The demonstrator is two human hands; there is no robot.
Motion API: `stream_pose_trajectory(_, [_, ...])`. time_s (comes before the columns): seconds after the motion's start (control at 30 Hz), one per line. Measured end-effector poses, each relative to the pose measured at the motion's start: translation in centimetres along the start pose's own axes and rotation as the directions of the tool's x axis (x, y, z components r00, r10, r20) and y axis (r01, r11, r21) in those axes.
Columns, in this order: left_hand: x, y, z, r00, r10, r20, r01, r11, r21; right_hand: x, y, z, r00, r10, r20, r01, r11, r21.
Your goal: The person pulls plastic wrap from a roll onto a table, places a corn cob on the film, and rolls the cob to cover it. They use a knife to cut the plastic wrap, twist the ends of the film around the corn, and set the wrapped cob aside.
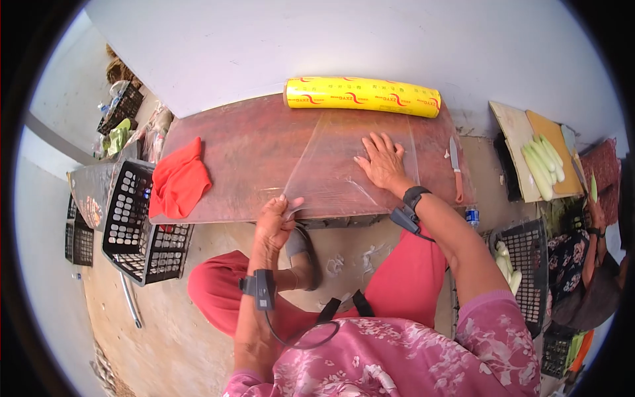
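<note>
A yellow roll of cling film [364, 96] lies along the wall side of the reddish-brown board [245, 152]. From it a clear sheet of film [324, 162] is drawn out over the board towards me. At the front edge, my left hand [274, 221] is closed on a bunched corner of that film. My right hand [383, 161] rests flat on the sheet with fingers spread, holding nothing. To its right lies a knife [456, 169] with a reddish handle. A red cloth [180, 178] is spread on the board's left end.
A black plastic crate [129, 215] stands at the board's left end, with a metal tube [130, 301] on the floor below. At right, pale green long vegetables [544, 165] lie on boards, near another crate [526, 264]. A co-worker [582, 271] sits at far right.
</note>
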State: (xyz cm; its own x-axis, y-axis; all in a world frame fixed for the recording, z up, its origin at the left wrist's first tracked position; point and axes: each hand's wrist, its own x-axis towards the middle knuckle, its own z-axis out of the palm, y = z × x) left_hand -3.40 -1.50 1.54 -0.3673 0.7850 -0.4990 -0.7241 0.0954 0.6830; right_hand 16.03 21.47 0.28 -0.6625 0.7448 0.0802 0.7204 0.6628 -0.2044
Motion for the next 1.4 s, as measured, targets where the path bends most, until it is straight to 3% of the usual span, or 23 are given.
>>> stream_pose_trajectory(0.13, [1.1, -2.2, 0.7, 0.994, 0.027, -0.104, -0.058, 0.949, -0.311, 0.0, 0.2, 0.2, 1.000, -0.004, -0.014, 0.004, 1.000, 0.005])
stream_pose_trajectory(0.17, [1.5, -2.5, 1.1, 0.984, 0.017, -0.178, -0.070, 0.953, -0.296, 0.0, 0.3, 0.3, 1.000, -0.004, -0.019, 0.004, 1.000, 0.003])
stream_pose_trajectory(0.27, [1.5, -3.1, 2.9, 0.914, 0.220, -0.341, -0.235, 0.972, -0.004, 0.1, 0.4, 0.6, 0.999, -0.009, -0.037, 0.009, 1.000, -0.003])
stream_pose_trajectory(0.37, [1.6, -3.2, 3.6, 0.902, 0.250, -0.351, -0.182, 0.959, 0.215, 0.1, 0.3, 0.7, 0.999, -0.007, -0.045, 0.007, 1.000, 0.000])
stream_pose_trajectory(0.47, [0.8, -2.1, 3.9, 0.980, 0.128, -0.153, -0.070, 0.939, 0.338, 0.0, 0.5, 0.8, 0.998, -0.014, -0.058, 0.015, 1.000, 0.006])
stream_pose_trajectory(0.57, [0.4, -0.2, 3.6, 0.989, -0.146, 0.037, 0.100, 0.823, 0.559, 0.1, 0.6, 1.0, 0.997, -0.022, -0.075, 0.022, 1.000, 0.003])
stream_pose_trajectory(0.67, [-0.4, 1.2, 4.9, 0.985, -0.163, 0.050, 0.067, 0.637, 0.768, 0.1, 0.5, 1.0, 0.996, -0.023, -0.084, 0.023, 1.000, 0.004])
stream_pose_trajectory(0.87, [0.8, -0.8, 2.6, 0.980, 0.071, 0.188, -0.186, 0.671, 0.718, 0.0, 0.6, 0.8, 0.996, -0.022, -0.083, 0.023, 1.000, 0.006])
stream_pose_trajectory(0.97, [-1.2, 0.3, 4.2, 0.989, -0.027, 0.145, -0.067, 0.792, 0.607, 0.0, 0.5, 0.9, 0.996, -0.021, -0.083, 0.022, 1.000, 0.012])
stream_pose_trajectory(1.07, [-0.5, 0.5, 2.4, 0.985, -0.120, 0.123, 0.017, 0.781, 0.624, 0.1, 0.7, 1.1, 0.996, -0.022, -0.081, 0.023, 1.000, 0.012])
stream_pose_trajectory(1.4, [-0.8, 3.5, 1.8, 0.974, -0.206, 0.091, 0.016, 0.463, 0.886, 0.0, 0.4, 0.6, 0.997, -0.036, -0.067, 0.036, 0.999, -0.001])
